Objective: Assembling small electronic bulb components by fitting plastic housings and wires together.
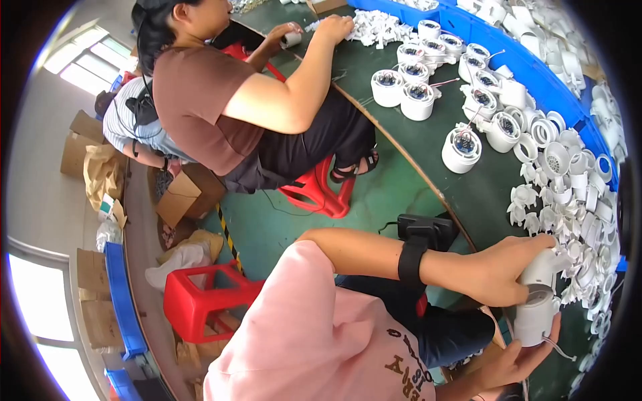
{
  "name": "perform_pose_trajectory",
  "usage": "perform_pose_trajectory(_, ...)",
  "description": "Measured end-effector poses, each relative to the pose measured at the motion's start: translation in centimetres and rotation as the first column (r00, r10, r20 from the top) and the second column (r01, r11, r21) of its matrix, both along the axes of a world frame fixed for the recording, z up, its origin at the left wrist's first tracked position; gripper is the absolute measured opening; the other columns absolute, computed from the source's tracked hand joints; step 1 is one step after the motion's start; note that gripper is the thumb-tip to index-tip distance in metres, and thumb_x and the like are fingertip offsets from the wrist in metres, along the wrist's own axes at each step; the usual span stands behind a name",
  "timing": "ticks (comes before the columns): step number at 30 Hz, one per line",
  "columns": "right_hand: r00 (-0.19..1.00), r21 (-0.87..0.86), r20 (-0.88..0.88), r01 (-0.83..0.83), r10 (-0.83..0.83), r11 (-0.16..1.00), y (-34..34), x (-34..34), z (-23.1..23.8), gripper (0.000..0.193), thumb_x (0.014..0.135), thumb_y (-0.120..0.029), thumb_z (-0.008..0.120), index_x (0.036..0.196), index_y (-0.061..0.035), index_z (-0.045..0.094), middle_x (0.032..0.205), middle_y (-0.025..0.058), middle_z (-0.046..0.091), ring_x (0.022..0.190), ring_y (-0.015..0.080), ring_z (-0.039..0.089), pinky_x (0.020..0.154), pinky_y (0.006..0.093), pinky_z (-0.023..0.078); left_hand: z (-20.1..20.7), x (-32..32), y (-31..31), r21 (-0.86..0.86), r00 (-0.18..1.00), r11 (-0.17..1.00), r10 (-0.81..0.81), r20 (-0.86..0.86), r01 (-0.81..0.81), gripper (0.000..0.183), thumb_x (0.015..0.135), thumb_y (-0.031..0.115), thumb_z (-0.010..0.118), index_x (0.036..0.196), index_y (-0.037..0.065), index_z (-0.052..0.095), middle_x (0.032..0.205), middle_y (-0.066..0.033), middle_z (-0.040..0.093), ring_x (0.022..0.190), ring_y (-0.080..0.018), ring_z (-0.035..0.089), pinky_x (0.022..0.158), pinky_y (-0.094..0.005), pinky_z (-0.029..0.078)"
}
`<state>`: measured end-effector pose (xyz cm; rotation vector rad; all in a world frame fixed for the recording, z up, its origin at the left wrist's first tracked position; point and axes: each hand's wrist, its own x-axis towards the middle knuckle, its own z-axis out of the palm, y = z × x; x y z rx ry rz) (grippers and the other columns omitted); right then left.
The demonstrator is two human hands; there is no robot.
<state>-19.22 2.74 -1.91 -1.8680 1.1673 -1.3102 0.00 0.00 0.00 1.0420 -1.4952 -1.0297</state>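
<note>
Gripping white upper piece point(539, 269) with my left hand point(498, 273), curling my right hand point(525, 364) round white housing point(533, 321), near edge of counter point(496, 207). Slack grip could drop housing; twisting could strain dangling cable point(560, 349).

I held a smooth white, roughly cylindrical housing point(533, 322) near the front edge of the bench point(481, 200), its shadowed mouth turned toward a second rounded white part point(540, 269). The two sat rim to rim; whether they were joined, I couldn't tell. A thin pale wire point(560, 348) trailed from the housing's far end.
</note>
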Motion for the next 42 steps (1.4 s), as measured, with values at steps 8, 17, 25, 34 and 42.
perform_pose_trajectory(8, 0.986, 0.013, 0.044, 0.159, -0.16, 0.987, -0.4, 0.4, -1.7, 0.049, 0.074, -0.009, 0.051, 0.119, 0.0102, 0.048, 0.119, 0.0204, 0.051, 0.111, 0.0288, 0.05, 0.098, 0.0388, 0.038, -1.0, 0.1, 1.3, -0.049, 0.97, 0.993, -0.114, -0.215, 0.106, 0.043, 0.083, 0.025, 0.062, 0.114, -0.003, 0.051, 0.093, -0.0132, 0.057, 0.084, -0.0216, 0.057, 0.072, -0.0334, 0.047)
perform_pose_trajectory(17, 0.924, 0.182, 0.081, -0.382, 0.373, 0.906, -0.8, 2.9, -0.8, 0.07, 0.079, -0.019, 0.073, 0.132, 0.0101, 0.038, 0.119, 0.0127, 0.041, 0.101, 0.0193, 0.052, 0.085, 0.0308, 0.046, -3.4, 1.2, 2.6, -0.06, 0.957, 0.991, 0.096, -0.275, -0.117, 0.033, 0.094, 0.02, 0.044, 0.111, -0.007, 0.052, 0.099, -0.0133, 0.058, 0.084, -0.0172, 0.056, 0.074, -0.029, 0.045)
perform_pose_trajectory(25, 0.903, 0.296, 0.236, -0.419, 0.359, 0.858, 0.8, 2.8, 0.8, 0.066, 0.085, -0.018, 0.067, 0.136, 0.008, 0.035, 0.114, 0.0119, 0.04, 0.096, 0.0185, 0.054, 0.081, 0.0313, 0.047, -3.6, 0.6, 3.2, -0.253, 0.983, 0.961, 0.068, -0.172, -0.111, 0.041, 0.094, 0.028, 0.043, 0.113, -0.008, 0.05, 0.103, -0.0214, 0.056, 0.087, -0.0269, 0.056, 0.076, -0.0362, 0.046)
perform_pose_trajectory(34, 0.989, 0.083, -0.061, -0.131, 0.136, 0.988, 0.3, 3.4, 0.7, 0.069, 0.07, -0.009, 0.082, 0.126, 0.0019, 0.044, 0.113, 0.0138, 0.045, 0.079, 0.0167, 0.057, 0.063, 0.0282, 0.052, -1.9, 1.6, 2.0, -0.11, 0.996, 0.994, 0.008, 0.089, 0.001, 0.04, 0.092, 0.016, 0.043, 0.125, -0.007, 0.047, 0.117, -0.0203, 0.046, 0.105, -0.0286, 0.049, 0.089, -0.0369, 0.04)
perform_pose_trajectory(42, 0.934, -0.104, -0.357, -0.046, 0.006, 0.994, -6.8, -2.7, 3.5, 0.044, 0.072, -0.004, 0.074, 0.111, -0.0019, 0.056, 0.105, 0.0112, 0.053, 0.08, 0.0198, 0.057, 0.065, 0.0299, 0.05, -1.2, 6.3, -0.7, 0.313, 0.976, 0.945, 0.152, -0.158, -0.097, 0.051, 0.086, 0.016, 0.063, 0.13, -0.002, 0.044, 0.104, -0.0054, 0.057, 0.089, -0.0116, 0.057, 0.075, -0.0231, 0.048)
